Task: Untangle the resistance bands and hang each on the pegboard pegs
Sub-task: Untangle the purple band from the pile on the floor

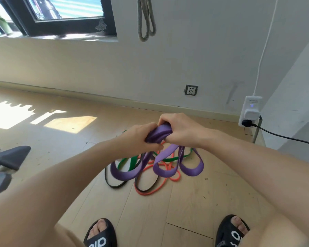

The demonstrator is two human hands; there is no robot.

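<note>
While the black band (114, 184) lies on the wooden floor (61, 148) at the left of the pile, the left hand (139, 136) and the right hand (178, 129) both grip the purple band (161, 133), bunched between them, its loops hanging over the green band (132, 162) and orange band (169, 172). A grey band (146, 20) hangs on the wall above.

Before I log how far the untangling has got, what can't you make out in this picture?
Head view only:
- How the purple band folds inside the left hand and right hand: the fingers cover it.
- Whether the green band, black band and orange band are knotted: purple loops overlap them.
- What the grey band hangs from: cut off by the top edge.
</note>
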